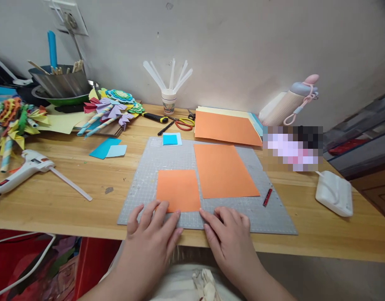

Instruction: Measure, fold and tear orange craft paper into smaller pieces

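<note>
A small orange paper square (179,190) lies flat on the grey cutting mat (142,184). My left hand (155,232) rests on its lower left edge with fingers spread. At the square's lower right corner, the index fingertip of my right hand (228,234) touches the paper; its thumb is apart and the other fingers are slightly bent. Just right of the square is a larger orange sheet (227,171), also flat. Two small blue paper pieces (170,139) sit at the mat's top edge, and a short dark red stick-like item (267,197) is on its right side.
A hot glue gun (26,169) lies at left near paper flowers (117,100). Behind the mat are a utility knife (155,118), scissors (184,124), a paper cup of glue sticks (169,102) and stacked orange paper (225,127). A white box-like device (333,193) stands at right.
</note>
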Available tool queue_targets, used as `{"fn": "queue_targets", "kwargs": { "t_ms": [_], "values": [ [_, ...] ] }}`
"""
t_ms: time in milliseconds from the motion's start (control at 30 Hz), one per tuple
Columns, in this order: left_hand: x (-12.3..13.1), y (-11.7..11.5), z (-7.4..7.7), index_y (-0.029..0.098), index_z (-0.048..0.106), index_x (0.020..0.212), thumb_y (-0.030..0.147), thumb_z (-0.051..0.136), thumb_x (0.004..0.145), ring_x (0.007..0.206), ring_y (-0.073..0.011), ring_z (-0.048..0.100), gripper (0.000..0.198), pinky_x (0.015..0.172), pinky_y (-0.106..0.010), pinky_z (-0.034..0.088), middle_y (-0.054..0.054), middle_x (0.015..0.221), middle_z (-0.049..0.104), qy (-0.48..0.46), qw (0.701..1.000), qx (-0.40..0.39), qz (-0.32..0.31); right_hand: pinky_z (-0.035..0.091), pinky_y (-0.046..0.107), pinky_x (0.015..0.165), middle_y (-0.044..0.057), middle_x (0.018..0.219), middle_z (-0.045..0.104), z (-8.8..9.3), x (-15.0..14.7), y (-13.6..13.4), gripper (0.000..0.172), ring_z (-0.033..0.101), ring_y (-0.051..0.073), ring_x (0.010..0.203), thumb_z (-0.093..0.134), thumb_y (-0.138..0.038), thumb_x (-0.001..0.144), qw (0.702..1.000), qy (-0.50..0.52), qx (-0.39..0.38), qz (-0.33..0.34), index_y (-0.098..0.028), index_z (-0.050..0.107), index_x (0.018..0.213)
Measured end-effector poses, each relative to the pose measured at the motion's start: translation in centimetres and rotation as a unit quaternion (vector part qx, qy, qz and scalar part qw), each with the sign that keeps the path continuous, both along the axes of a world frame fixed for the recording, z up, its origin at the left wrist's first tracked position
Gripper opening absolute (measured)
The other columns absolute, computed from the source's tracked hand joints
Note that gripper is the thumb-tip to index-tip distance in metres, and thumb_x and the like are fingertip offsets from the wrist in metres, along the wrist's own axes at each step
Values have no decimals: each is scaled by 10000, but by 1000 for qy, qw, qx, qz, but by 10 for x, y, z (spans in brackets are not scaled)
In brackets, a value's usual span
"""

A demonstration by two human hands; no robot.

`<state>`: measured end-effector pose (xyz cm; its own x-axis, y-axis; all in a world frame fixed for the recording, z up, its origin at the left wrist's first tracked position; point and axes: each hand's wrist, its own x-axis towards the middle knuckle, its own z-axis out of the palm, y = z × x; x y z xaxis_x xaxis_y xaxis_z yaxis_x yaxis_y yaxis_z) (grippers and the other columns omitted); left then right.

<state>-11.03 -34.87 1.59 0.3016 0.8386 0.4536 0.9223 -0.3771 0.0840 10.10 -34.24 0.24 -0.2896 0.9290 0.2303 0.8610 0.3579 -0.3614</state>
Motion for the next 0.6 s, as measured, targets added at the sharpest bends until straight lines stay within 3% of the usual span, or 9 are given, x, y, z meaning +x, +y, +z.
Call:
{"fn": "queue_targets", "kwargs": {
  "t_ms": [233, 433, 600],
  "values": [
    [-24, -7, -2, 253, 704, 942, 326, 457, 922, 1073, -292, 545, 259, 949, -477, 331, -105, 1102, 649, 17, 999, 3, 48, 309, 393, 781, 48, 928, 584, -3, 2, 1, 276, 505, 207, 870, 487, -266, 918, 1000, 4, -4, 6, -315, 637, 1144],
    [-38, -7, 1, 238, 650, 917, 306, 497, 892, 1051, -292, 540, 169, 914, -477, 349, -99, 1087, 624, 87, 996, 17, 29, 303, 390, 772, 47, 914, 590, 1, 0, 0, 264, 508, 207, 860, 496, -257, 911, 1000, 14, -2, 4, -305, 646, 1122],
    [-39, -4, 4, 231, 611, 860, 311, 479, 887, 1024, -281, 544, 156, 904, -463, 364, -68, 1004, 627, 116, 993, -22, 20, 300, 385, 777, 35, 908, 585, 2, 0, 1, 258, 505, 200, 862, 511, -242, 904, 1000, 25, -3, 1, -301, 645, 1116]
  ]
}}
